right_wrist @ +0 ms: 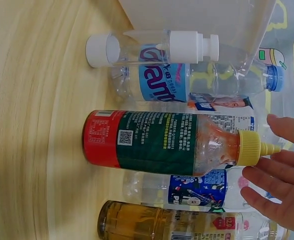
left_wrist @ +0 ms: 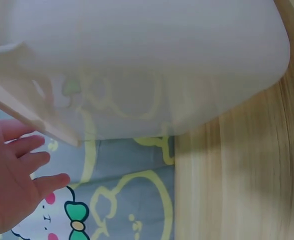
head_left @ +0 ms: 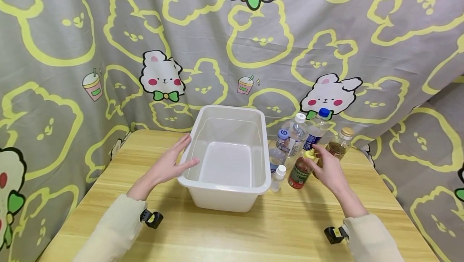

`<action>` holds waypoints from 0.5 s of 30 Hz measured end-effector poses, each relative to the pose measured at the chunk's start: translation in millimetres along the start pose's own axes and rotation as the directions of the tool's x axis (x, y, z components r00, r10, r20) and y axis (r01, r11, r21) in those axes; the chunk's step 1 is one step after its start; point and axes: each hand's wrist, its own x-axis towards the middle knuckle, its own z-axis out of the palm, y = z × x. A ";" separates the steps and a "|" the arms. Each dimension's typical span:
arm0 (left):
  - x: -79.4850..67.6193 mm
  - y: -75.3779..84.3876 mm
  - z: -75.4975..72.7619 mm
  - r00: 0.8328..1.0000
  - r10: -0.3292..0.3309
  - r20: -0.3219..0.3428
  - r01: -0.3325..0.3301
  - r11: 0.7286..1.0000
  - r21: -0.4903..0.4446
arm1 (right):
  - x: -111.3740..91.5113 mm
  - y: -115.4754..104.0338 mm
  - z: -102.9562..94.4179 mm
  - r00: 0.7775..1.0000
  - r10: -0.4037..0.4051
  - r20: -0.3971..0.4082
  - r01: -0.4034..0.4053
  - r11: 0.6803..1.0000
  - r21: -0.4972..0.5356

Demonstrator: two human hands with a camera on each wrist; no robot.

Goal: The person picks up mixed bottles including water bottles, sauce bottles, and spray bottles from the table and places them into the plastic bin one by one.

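Tub on counter in head view, left hand relaxed at its left rim, bottles crowding its right side, left wrist view, fingers spread beside tub, counter edge meeting curtain, right wrist view, right hand unclenched around sauce bottle's yellow nozzle (contact unclear).

Left hand: fingers extend forward, lightly spread; the thumb stands apart on the inner side. The bare left wrist lies directly behind it, the sleeved left forearm further back. Right hand: fingers bend loosely, with a gap between thumb and fingers. The sleeved right forearm extends behind it.
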 end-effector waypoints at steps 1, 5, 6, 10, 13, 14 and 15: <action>-0.5 0.6 -0.3 1.000 0.003 0.019 -0.003 1.000 0.004 | 0.4 0.8 0.5 1.000 -0.005 -0.014 0.005 1.000 0.005; -1.7 5.3 -1.7 0.997 0.015 0.079 -0.016 1.000 0.005 | 1.8 3.8 2.2 0.999 -0.006 -0.043 0.007 1.000 0.014; -1.8 6.5 -2.0 0.996 0.019 0.090 -0.020 1.000 0.006 | 2.1 4.3 2.4 0.999 0.002 -0.040 -0.002 1.000 0.014; -2.5 10.9 -3.0 0.990 0.042 0.132 -0.045 0.999 0.016 | 3.0 6.2 1.8 0.999 0.051 -0.007 -0.051 0.999 0.016; -3.2 12.5 -3.5 0.985 0.058 0.160 -0.062 0.998 0.020 | 4.2 7.4 1.0 0.996 0.081 0.023 -0.082 0.997 0.016; -3.4 12.6 -3.5 0.984 0.063 0.168 -0.067 0.998 0.017 | 4.6 7.7 0.8 0.996 0.088 0.032 -0.088 0.996 0.014; -3.9 12.9 -3.8 0.982 0.067 0.175 -0.070 0.997 0.010 | 5.1 8.2 0.8 0.995 0.092 0.039 -0.092 0.996 0.010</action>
